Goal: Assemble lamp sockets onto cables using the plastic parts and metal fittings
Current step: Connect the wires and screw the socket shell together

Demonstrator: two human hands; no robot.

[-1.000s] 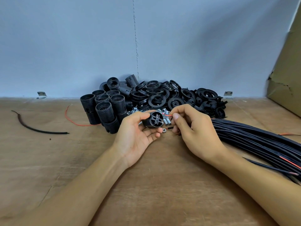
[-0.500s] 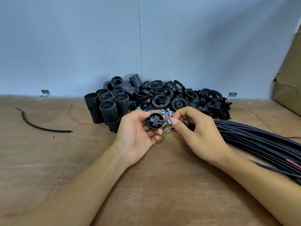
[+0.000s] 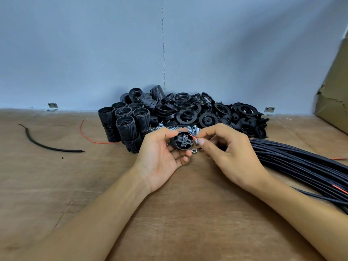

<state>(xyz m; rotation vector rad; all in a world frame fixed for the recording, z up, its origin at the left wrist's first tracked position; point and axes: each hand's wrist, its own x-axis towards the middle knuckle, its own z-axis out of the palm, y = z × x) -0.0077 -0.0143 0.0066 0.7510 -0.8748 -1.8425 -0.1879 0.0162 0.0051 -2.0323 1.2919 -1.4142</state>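
The left hand [image 3: 162, 157] grips a round black plastic socket insert [image 3: 182, 142]; just right, the right hand [image 3: 226, 153] pinches a thin red wire [image 3: 194, 137] touching its face.

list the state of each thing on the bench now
socket insert, gripped by left hand, terminals facing camera
red wire, pinched by right hand, tip at socket insert
threaded shells, standing upright
rings, heaped loose
nut, lying loose
cable bundle, lying flat at right
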